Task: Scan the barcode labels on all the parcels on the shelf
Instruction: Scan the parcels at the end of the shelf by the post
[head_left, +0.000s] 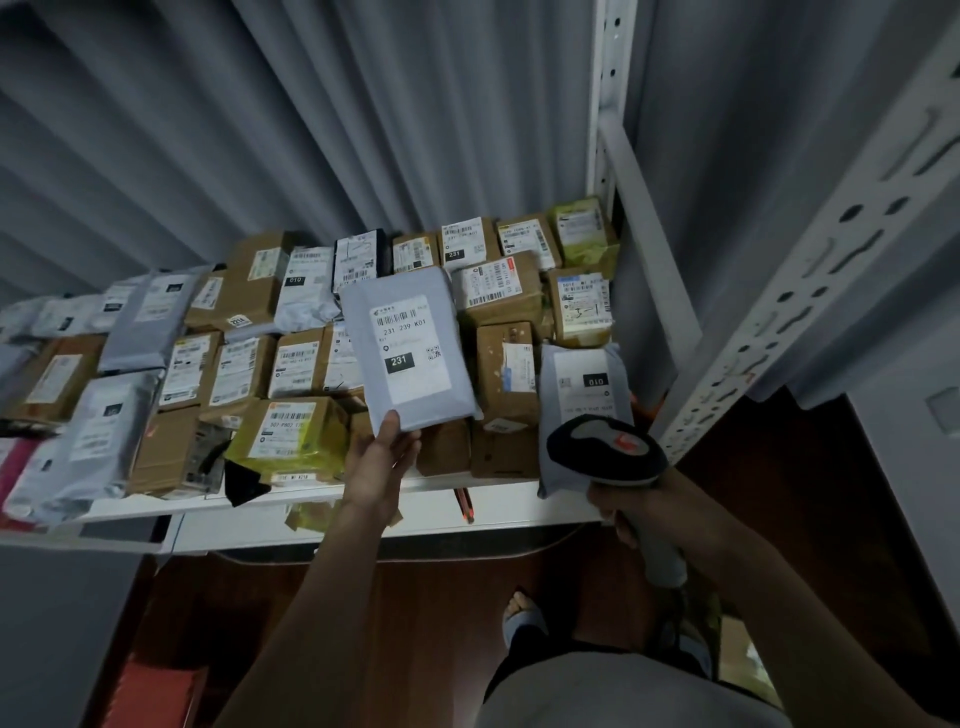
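I see a white metal shelf (498, 506) before grey corrugated walls, dark red floor below. It is packed with cardboard boxes (506, 364) and grey mailer bags (140, 322), labels mostly up. My left hand (382, 462) pinches the lower edge of a grey parcel (410, 348), held above the boxes, long axis running away from me, label (410, 351) facing me. My right hand (631, 512) grips the barcode scanner (605, 449) by its handle, head aimed toward the shelf.

Grey parcel (410, 351) — left hand (379, 462)
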